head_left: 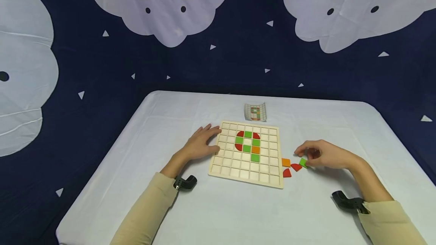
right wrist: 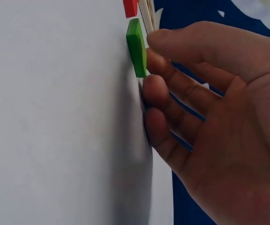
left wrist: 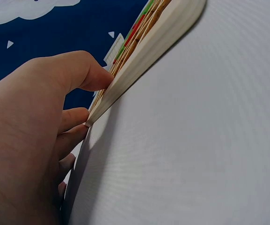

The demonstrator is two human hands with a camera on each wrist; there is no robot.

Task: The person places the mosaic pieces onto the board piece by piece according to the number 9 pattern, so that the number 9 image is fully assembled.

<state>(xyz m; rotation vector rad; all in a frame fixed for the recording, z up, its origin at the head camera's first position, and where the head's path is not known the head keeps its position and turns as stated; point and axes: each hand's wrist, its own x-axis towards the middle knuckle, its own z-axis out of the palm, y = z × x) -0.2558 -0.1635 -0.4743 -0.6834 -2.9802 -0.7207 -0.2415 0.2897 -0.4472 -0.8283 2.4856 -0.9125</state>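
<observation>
A pale wooden grid board (head_left: 238,174) lies on the white table. Red rounded pieces (head_left: 239,147), green squares (head_left: 248,134) and one orange square (head_left: 255,149) form a pattern in its cells. My left hand (head_left: 201,143) rests at the board's left edge, its thumb and fingertips touching the rim (left wrist: 139,61). To the right of the board, my right hand (head_left: 328,154) hovers low over a loose green square tile (head_left: 303,162). In the right wrist view its bent fingers are close beside the green tile (right wrist: 136,49), with no clear grip visible.
Between the board and my right hand lie a loose orange square (head_left: 285,162) and two red rounded pieces (head_left: 296,167). A slightly curled pattern card (head_left: 255,112) lies behind the board. Dark blue cloth (head_left: 218,71) with clouds hangs beyond the table (head_left: 190,101).
</observation>
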